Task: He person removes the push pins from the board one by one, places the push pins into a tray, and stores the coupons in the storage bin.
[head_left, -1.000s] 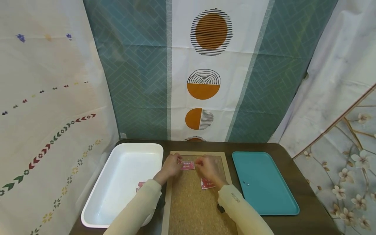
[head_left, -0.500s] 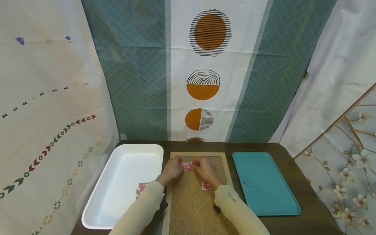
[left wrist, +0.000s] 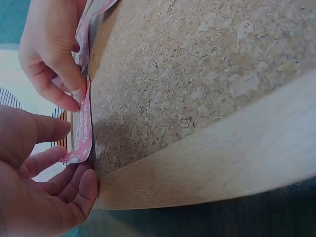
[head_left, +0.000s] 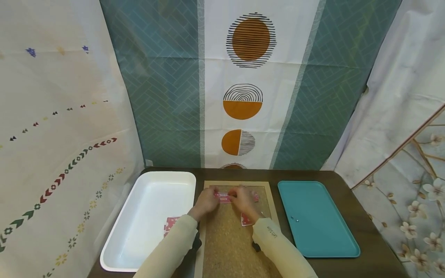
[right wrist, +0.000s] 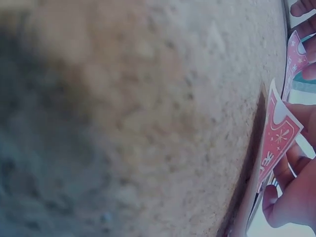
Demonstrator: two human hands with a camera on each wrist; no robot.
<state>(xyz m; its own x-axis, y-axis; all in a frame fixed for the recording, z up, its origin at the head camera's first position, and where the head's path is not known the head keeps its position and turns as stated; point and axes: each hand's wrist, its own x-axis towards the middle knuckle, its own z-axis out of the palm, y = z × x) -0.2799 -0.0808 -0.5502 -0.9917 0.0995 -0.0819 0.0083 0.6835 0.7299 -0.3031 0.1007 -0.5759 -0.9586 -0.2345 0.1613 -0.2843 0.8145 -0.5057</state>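
A pink coupon (head_left: 223,197) lies near the top of a cork board (head_left: 229,251), slightly bowed in the left wrist view. My left hand (head_left: 207,199) holds its left end, thumb and fingers at the lifted corner. My right hand (head_left: 243,199) has its thumb and forefinger pinched together on the right end. Another pink coupon (head_left: 256,197) shows just right of the right hand, partly covered by it. A third coupon (head_left: 246,220) lies under the right wrist, partly hidden. In the right wrist view a near coupon (right wrist: 276,140) stands out from the cork and overlaps the right fingers.
A white basin (head_left: 149,216) at the left contains pink coupons (head_left: 170,224), partly behind the left sleeve. To the right is a turquoise tray (head_left: 323,227) with small shiny bits (head_left: 294,219). The dark tabletop (head_left: 342,189) ends at hanging cloths behind.
My right fingers have closed in on the coupon's right end. The coupon right of the right hand has come into sight. The head view has shifted slightly.
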